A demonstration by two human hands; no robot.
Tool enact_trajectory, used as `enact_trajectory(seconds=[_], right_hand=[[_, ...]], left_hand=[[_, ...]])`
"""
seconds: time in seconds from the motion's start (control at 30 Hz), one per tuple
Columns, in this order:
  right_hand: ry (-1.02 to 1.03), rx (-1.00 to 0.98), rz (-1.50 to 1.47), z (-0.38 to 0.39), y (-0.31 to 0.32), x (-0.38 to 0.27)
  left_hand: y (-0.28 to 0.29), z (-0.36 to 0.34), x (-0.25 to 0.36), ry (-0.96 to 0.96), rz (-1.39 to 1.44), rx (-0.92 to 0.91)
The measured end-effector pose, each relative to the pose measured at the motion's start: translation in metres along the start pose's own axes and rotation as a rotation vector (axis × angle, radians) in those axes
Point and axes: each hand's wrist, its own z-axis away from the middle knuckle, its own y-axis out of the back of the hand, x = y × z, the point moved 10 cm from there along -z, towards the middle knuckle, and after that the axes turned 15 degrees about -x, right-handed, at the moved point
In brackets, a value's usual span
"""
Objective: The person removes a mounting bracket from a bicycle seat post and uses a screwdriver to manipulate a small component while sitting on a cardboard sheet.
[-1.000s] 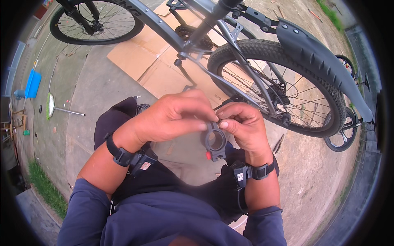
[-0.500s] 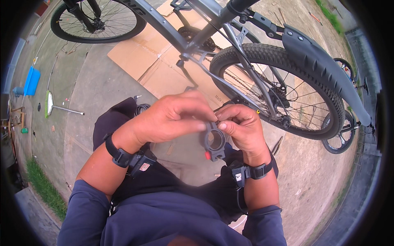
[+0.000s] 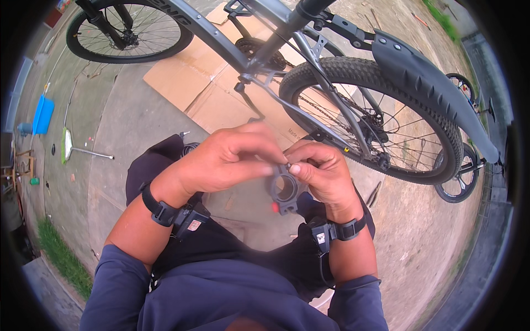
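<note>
Between my hands, above my lap, hangs a dark ring-shaped clamp (image 3: 285,205) with a round opening and a red tab at its lower left. My right hand (image 3: 326,171) pinches its upper end between thumb and forefinger, by a small dark part like a bolt. From the other side, the thumb and forefinger of my left hand (image 3: 229,157) close in on that same end; the thumb is smeared by motion. The fingers cover most of the small part, so its shape is hidden.
A grey bicycle (image 3: 265,55) stands ahead, its rear wheel (image 3: 381,83) close beyond my right hand. Flattened cardboard (image 3: 182,77) lies under it. A broom (image 3: 67,146) and a blue dustpan (image 3: 43,113) are at far left. Another wheel (image 3: 461,187) shows at right.
The ring clamp has shifted slightly left. My left fingers move a little at its upper end, while the right hand keeps its pinch. The whole view has tilted slightly.
</note>
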Motion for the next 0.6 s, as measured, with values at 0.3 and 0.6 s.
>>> enact_trajectory(seconds=[0.3,0.6], right_hand=[[0.047,-0.006,0.052,-0.0026,-0.0027,-0.0041],[0.058,-0.009,0.069,-0.004,-0.0039,-0.0042]], left_hand=[[0.0027,0.0004,0.0051,0.004,-0.136,-0.003],[0.0043,0.0018,0.0068,0.019,-0.164,0.005]])
